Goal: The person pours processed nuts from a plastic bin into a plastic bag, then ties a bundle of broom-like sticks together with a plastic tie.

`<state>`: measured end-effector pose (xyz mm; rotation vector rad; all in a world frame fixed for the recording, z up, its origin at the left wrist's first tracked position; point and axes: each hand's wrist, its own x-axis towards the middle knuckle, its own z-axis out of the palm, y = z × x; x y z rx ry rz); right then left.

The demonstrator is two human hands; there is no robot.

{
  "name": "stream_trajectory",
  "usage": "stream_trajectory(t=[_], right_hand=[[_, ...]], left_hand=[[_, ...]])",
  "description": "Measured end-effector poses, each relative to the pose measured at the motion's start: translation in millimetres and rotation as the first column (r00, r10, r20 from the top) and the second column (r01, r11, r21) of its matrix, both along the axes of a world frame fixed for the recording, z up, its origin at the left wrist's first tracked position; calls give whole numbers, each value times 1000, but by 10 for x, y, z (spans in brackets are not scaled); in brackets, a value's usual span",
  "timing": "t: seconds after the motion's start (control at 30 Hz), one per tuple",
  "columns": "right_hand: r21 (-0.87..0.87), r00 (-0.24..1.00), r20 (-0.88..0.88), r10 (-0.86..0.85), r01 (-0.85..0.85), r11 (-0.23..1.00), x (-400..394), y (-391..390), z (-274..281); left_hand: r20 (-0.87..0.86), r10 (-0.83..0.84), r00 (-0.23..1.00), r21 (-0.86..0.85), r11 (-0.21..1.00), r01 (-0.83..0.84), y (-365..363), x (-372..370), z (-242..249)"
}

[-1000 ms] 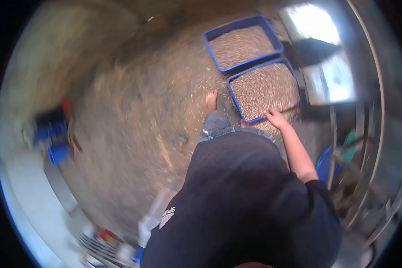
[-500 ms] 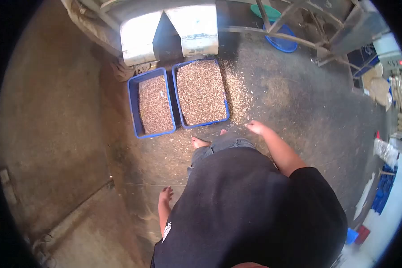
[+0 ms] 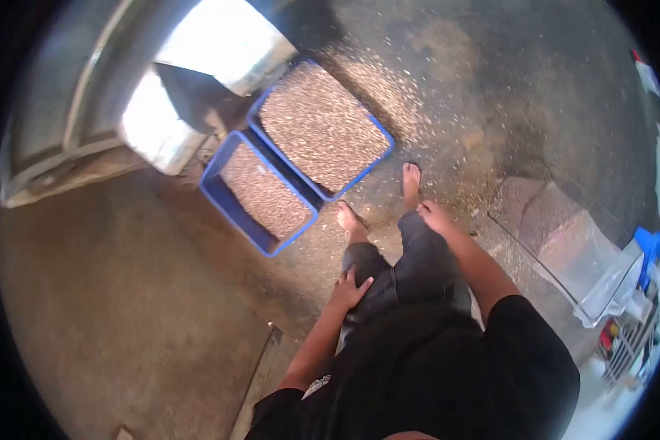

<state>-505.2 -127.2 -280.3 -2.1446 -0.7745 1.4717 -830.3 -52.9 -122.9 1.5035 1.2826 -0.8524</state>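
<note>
Left hand (image 3: 350,292): fingers spread on the thigh (image 3: 362,259), likely bracing. Right hand (image 3: 435,217): fingers curled by the knee (image 3: 415,233), grip I can't tell; ahead, tubs (image 3: 366,173) of pellets (image 3: 319,125) stand near white chutes (image 3: 224,44), presumably to catch outflow.

Glare bleaches the pale panels (image 3: 227,42); blackened edges curve.

The bins (image 3: 363,174) are blue, the bits (image 3: 323,128) in them speckled tan and brown. Beyond the bins, panels (image 3: 227,44) glare white; right of them, floor (image 3: 484,66) dark grey mottled brown; below them, shorts (image 3: 433,268) dark grey, shirt (image 3: 433,374) black.
</note>
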Motion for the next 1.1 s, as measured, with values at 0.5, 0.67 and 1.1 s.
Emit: stream_trajectory(t=[0.5, 0.67, 1.1], right_hand=[[-418, -113, -629, -770, 883, 212, -1585, 1828, -3592], [-408, -161, -677, -719, 894, 184, -1129, 1774, -3187], [-78, 320, -478, -818, 912, 403, 1172, -157, -2196]], left_hand=[[-220, -214, 952, 113, 964, 243, -78, 48, -1220], [-176, -219, 960, 201, 947, 252, -146, -9, -1270], [74, 44, 996, 421, 904, -71, 788, 179, -1950]])
